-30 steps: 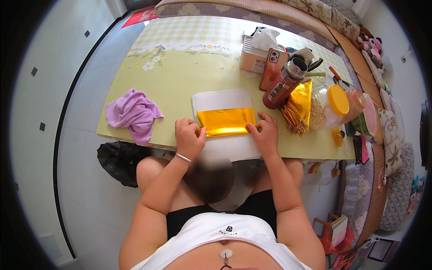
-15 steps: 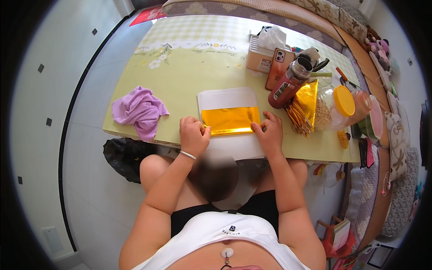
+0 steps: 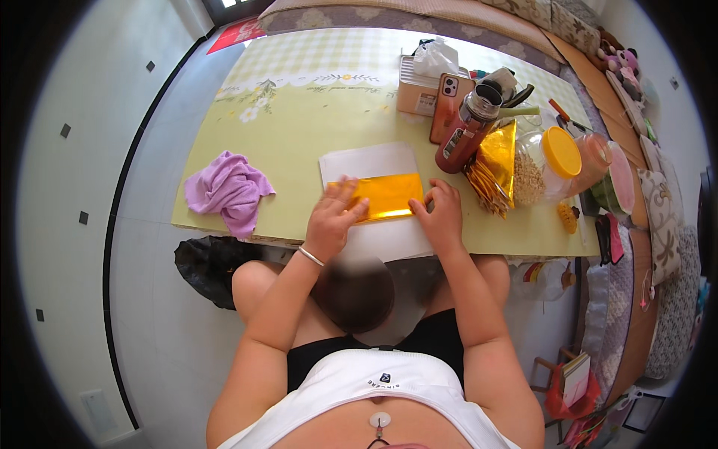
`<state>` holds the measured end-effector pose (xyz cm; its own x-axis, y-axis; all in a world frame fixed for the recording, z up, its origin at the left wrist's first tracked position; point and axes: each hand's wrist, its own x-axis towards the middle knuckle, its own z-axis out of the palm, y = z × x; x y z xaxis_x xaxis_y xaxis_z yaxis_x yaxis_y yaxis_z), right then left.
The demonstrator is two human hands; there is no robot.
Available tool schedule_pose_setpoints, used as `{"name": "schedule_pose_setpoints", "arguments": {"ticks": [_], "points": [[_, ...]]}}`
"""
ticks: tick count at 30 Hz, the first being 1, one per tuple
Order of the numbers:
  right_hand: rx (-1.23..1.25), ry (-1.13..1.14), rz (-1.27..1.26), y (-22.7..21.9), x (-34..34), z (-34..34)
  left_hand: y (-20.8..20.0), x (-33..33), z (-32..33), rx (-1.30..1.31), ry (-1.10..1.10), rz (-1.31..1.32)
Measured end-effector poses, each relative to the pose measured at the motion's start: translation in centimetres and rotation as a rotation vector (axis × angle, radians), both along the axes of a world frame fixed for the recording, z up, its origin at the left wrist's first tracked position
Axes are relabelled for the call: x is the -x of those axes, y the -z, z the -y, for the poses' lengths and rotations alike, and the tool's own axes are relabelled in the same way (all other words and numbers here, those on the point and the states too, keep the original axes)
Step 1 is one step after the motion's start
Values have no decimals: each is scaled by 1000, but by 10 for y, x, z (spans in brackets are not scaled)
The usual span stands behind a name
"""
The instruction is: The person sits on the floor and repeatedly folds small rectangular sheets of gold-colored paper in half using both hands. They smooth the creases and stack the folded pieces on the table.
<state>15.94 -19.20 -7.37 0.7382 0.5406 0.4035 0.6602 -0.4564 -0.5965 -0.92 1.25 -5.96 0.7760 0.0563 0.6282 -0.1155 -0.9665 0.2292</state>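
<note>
While flat on the gold foil sheet (image 3: 389, 196), left hand (image 3: 334, 217) fingers spread, right hand (image 3: 441, 215) fingers pressed together.

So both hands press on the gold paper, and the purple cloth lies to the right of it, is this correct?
Not quite. In the head view the purple cloth lies to the left of the gold paper. The left hand and right hand do press on it.

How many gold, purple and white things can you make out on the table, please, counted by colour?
Gold: 2, the gold foil sheet under the left hand and right hand, and the gold foil stack.
Purple: 1, the purple cloth.
White: 1, the white paper.
Total: 4
</note>
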Motion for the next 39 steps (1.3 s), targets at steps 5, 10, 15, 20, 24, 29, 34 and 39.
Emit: {"name": "schedule_pose_setpoints", "arguments": {"ticks": [5, 10, 15, 20, 24, 29, 34, 39], "points": [[46, 63, 136, -3, 6, -3, 12, 1, -9, 4, 167, -254], [397, -498, 357, -15, 42, -8, -2, 16, 6, -65, 130, -476], [501, -492, 166, -18, 36, 24, -14, 52, -5, -146, 46, -736], [285, -207, 190, -24, 5, 41, 0, 38, -40, 206, -24, -441], [-191, -247, -448, -19, -4, 2, -17, -7, -42, 172, -344, -345], [-419, -101, -979, -13, -2, -34, -2, -15, -65, 551, -294, -434], [-529, -97, -1089, -7, -4, -32, 1, -4, -50, 1285, -265, -272], [-552, -57, -1218, -16, -8, -27, -23, 0, -16, 1660, -341, -116]]}}
